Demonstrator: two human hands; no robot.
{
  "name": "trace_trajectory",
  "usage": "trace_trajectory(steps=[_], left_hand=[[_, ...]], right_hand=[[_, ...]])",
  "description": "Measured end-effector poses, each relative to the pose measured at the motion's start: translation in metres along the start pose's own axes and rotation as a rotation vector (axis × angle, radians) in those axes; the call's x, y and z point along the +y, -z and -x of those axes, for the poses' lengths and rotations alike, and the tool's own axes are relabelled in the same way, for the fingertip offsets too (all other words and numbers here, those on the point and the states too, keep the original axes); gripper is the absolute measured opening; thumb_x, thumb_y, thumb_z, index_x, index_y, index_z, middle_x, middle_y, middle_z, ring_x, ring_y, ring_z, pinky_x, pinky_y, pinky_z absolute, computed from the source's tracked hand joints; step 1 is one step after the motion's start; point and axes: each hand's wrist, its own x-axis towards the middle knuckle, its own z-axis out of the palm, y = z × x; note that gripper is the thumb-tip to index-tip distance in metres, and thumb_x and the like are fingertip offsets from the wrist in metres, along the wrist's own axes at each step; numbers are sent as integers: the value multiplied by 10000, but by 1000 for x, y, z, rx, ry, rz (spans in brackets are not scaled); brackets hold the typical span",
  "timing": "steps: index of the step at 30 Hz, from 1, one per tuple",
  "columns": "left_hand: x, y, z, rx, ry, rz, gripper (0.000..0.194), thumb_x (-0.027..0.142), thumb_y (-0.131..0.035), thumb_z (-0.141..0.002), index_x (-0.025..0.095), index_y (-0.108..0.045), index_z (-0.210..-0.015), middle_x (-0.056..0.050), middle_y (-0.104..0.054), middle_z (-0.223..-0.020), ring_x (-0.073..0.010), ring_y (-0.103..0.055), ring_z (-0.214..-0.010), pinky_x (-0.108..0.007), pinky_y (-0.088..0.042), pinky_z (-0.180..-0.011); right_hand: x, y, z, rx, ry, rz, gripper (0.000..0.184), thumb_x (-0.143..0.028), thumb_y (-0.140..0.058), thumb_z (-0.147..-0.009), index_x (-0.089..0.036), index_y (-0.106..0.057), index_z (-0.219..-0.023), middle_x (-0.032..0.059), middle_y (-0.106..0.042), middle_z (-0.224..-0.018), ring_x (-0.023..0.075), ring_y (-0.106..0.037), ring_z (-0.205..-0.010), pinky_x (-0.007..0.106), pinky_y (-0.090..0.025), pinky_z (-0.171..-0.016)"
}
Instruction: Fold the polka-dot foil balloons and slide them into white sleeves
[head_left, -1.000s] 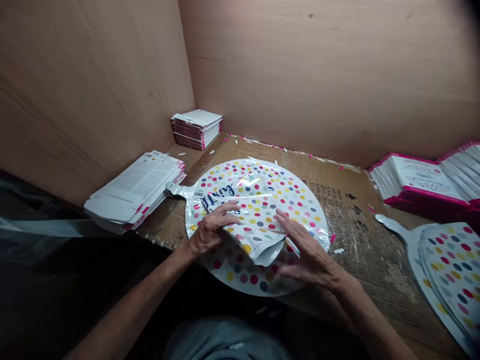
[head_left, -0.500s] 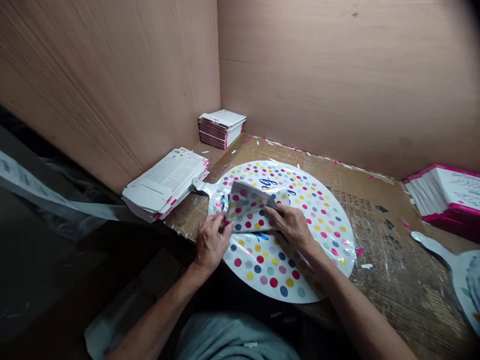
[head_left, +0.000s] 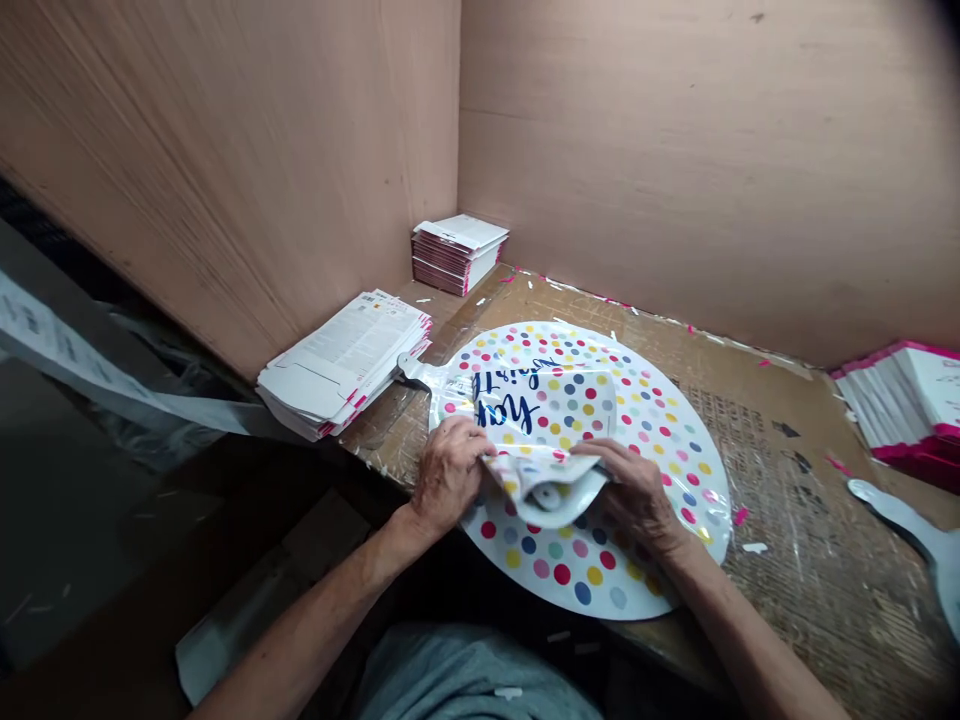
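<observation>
A flat, round foil balloon with coloured dots lies on the cardboard-covered bench, its neck at the left. On top of it is a folded dotted foil balloon with dark blue lettering. Its near edge is lifted and curled, showing a pale inner face with a round grey mark. My left hand pinches the left corner of that edge. My right hand grips the right end, thumb and fingers closed on the foil. Whether the folded piece is separate from the round balloon beneath is partly hidden.
Left of the balloons is a stack of white printed card envelopes; another stack stands in the back corner. Pink-edged envelopes lie at the right, above another balloon's neck. Wooden panels enclose the back and left.
The folded foil has been turned so its lettering shows, and its near edge now curls up toward me. My right hand has moved from its upper part to the near right edge.
</observation>
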Motion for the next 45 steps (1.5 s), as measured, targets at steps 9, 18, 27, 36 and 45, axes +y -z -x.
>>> trace_trajectory(steps=[9,18,27,36,45], left_hand=[[-4,-19,6,144,311,-138,401,201,-585,-813,169,-572,-1212,-28,-640,-755,-227,-640,-828,-377,-526,-855],[24,4,-16,-108,-308,-348,487,427,-487,-934,142,-541,-1325,-150,-462,-1494,-331,-268,-1469,-516,-262,-1186],[-1,10,-38,-434,166,-469,494,303,-268,-1029,101,-446,-1443,-167,-407,-1530,-279,-329,-1450,-457,-313,-1166],[-1,39,-80,-748,-541,-439,570,9,-538,-825,250,-532,-1342,-42,-533,-1455,-242,-342,-1445,-395,-361,-1104],[-24,15,-60,-443,98,45,363,265,-602,-840,164,-616,-1188,-84,-699,-1114,-222,-670,-1022,-312,-521,-897]], right_hand=[[2,-32,-68,-211,-414,361,498,-600,-409,-943,-219,-642,-722,52,-677,-704,199,-623,-680,271,-324,-568],[1,-30,-107,-523,-505,400,531,-670,-461,-897,-216,-661,-709,73,-696,-767,219,-641,-777,277,-326,-581],[-63,-58,-68,-255,150,561,296,-240,-528,-937,-112,-633,-1182,164,-644,-1189,279,-584,-1054,406,-438,-937],[-25,-23,-23,-436,507,349,352,-143,-386,-986,-148,-588,-1275,124,-627,-1299,240,-564,-1168,414,-449,-1008],[1,-20,-32,-2,-519,-220,357,-461,-420,-980,-203,-638,-867,22,-675,-739,171,-631,-648,262,-482,-587]])
